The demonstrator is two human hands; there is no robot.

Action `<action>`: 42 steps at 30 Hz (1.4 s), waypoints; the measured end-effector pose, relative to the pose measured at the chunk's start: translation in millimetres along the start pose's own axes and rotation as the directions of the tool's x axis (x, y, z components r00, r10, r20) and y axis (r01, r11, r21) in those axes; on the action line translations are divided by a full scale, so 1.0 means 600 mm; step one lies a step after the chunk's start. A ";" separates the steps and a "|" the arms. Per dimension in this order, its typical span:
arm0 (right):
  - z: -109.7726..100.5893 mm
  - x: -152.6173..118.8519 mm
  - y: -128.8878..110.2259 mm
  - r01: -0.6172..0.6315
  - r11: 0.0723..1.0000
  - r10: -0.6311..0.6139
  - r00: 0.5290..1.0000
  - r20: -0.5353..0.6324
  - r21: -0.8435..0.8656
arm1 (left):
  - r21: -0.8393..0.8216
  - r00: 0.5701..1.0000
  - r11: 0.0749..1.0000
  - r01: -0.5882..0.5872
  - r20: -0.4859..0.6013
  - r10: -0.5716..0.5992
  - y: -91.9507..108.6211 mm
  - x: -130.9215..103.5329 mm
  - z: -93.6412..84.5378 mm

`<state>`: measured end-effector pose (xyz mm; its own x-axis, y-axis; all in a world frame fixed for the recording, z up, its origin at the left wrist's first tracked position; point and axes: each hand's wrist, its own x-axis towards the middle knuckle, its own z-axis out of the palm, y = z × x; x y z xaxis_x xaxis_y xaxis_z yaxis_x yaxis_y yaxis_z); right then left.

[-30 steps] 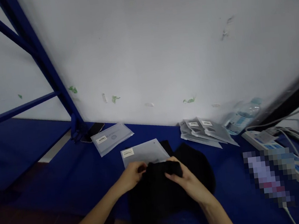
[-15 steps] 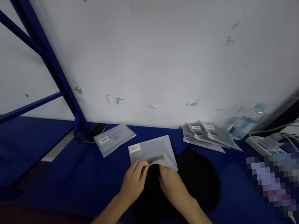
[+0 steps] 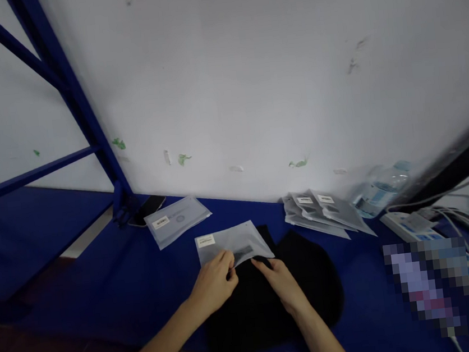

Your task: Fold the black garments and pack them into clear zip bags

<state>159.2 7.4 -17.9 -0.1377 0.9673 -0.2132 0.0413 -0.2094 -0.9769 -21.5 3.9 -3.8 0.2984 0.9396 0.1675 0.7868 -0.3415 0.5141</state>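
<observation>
The bag (image 3: 220,242) lies on the blue table (image 3: 145,285), its near edge at both hands. Left hand (image 3: 213,282): fingers clamped on that edge. Right hand (image 3: 284,284): thumb and fingers pinched on black cloth (image 3: 249,304) beside it.

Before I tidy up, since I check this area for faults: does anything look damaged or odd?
Yes: ragged green patches and dark scuffs interrupt the plain white wall above the flat blue tabletop. The nearest translucent, white-labelled plastic pouch shows no evident damage.
</observation>
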 end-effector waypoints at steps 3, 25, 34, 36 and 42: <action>0.007 0.003 0.004 0.011 0.990 -0.022 0.997 -0.078 -0.138 | 0.030 1.000 1.000 -0.006 0.001 0.006 -0.001 0.004 0.008; 0.055 -0.064 -0.010 -0.006 0.966 0.043 0.990 -0.138 0.258 | 0.063 0.996 0.994 -0.095 0.007 0.094 -0.016 -0.004 0.008; 0.061 0.032 0.017 0.116 0.951 -0.041 0.966 -0.257 0.285 | 0.137 0.940 0.932 -0.336 -0.017 0.341 0.007 0.006 -0.013; 0.067 0.044 0.018 0.129 0.910 -0.045 0.976 -0.215 0.395 | 0.126 0.934 0.929 -0.348 -0.040 0.356 0.005 0.007 -0.009; 0.042 0.023 0.027 0.133 0.951 -0.088 0.982 -0.167 0.279 | 0.045 0.946 0.954 -0.297 -0.122 0.300 -0.017 -0.002 0.003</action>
<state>133.1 14.0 -36.8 0.0265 0.9922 -0.1217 -0.2556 -0.1110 -0.9604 -28.9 6.3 -10.8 0.4528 0.7891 0.4150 0.6862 -0.6056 0.4029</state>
